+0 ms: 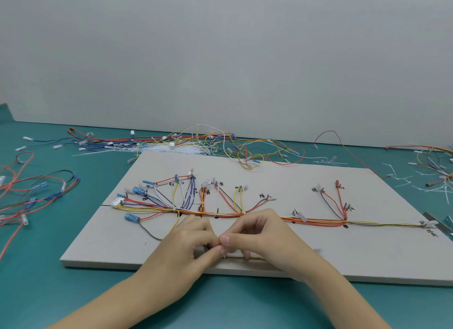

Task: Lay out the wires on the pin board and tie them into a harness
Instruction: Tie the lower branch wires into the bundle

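Near pin board [157, 252] front edge, left hand [188, 245] and right hand [264, 238] fingertips pinch together, held item unclear; wires [245, 215] run just beyond

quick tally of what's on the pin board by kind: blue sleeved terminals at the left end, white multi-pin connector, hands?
Blue sleeved terminals: 5 clearly visible at the left end of the pin board
White multi-pin connector: 1
Hands: 2, left hand and right hand, fingertips meeting at the near edge
Total: 8
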Action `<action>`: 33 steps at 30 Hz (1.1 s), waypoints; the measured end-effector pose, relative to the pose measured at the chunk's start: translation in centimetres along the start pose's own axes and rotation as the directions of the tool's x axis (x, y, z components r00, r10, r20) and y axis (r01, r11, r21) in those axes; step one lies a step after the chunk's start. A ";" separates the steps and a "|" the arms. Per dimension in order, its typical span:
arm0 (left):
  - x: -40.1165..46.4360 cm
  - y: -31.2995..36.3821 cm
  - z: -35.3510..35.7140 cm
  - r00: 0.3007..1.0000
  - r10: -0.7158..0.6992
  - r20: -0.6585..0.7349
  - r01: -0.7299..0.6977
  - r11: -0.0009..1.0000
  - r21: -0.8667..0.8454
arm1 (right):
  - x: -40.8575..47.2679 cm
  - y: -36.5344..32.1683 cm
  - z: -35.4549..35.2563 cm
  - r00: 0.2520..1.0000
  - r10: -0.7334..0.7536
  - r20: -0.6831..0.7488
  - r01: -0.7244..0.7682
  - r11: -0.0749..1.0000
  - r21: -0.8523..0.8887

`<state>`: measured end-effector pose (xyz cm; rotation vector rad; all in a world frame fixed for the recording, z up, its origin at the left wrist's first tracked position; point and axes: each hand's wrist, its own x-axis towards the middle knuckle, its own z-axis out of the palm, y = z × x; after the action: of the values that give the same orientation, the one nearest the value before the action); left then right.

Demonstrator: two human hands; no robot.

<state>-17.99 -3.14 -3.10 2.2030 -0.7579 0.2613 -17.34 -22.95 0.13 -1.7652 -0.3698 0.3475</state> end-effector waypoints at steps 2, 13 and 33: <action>0.0 0.0 0.0 1.000 0.007 -0.001 -0.007 1.000 0.008 | 0.0 0.0 0.0 1.000 -0.012 -0.011 0.012 1.000 -0.014; -0.1 -0.2 0.1 1.000 0.012 -0.018 -0.012 1.000 0.012 | 0.0 -0.1 0.0 1.000 -0.010 0.020 0.010 1.000 -0.019; 0.4 1.1 -0.8 0.964 -0.264 -0.019 0.240 0.902 -0.360 | -0.5 -0.3 0.8 0.994 -0.097 -0.057 0.080 0.965 -0.249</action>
<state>-18.27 -3.29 -1.75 1.9093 -0.4339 0.0595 -18.17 -22.45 0.28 -1.9912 -0.4564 0.1812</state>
